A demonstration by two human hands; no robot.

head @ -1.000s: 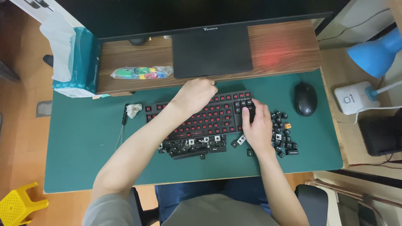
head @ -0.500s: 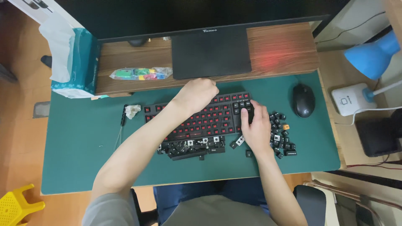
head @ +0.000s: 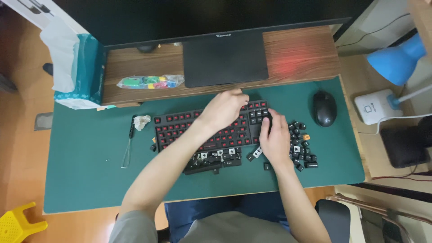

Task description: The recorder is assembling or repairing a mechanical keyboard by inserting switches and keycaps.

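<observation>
Keyboard (head: pixel 211 128) sits mid-mat, black, most caps pulled, red switch stems exposed. A block of caps is on at its right end.

Left hand (head: pixel 223 109) lies over the upper middle of the keyboard, knuckles bent, fingers curled down onto the top rows, tips toward 1 o'clock. Looks loosely closed; can't tell whether it pinches a cap, fingertips are hidden under the hand.

Right hand (head: pixel 273 137) rests at the keyboard's right end, fingers extended toward 12 o'clock and pressing on the capped block, palm down, nothing gripped that I can see.

Loose black keycaps (head: pixel 302 146) piled at 3 o'clock of the right hand, one orange cap (head: pixel 307 137) among them. More caps and the long bar in a second pile (head: pixel 211 159) along the keyboard's front edge, at 6 o'clock.

Mouse (head: pixel 325 108) at 2 o'clock of the right hand, well apart. Wire keycap puller (head: pixel 128 143) at 9 o'clock of the keyboard, crumpled tissue (head: pixel 142 121) just beside its upper end. All on the green desk mat (head: pixel 85 171). Tissue box (head: pixel 81 74) at 10 o'clock, blue lamp (head: pixel 398 58) far right.
</observation>
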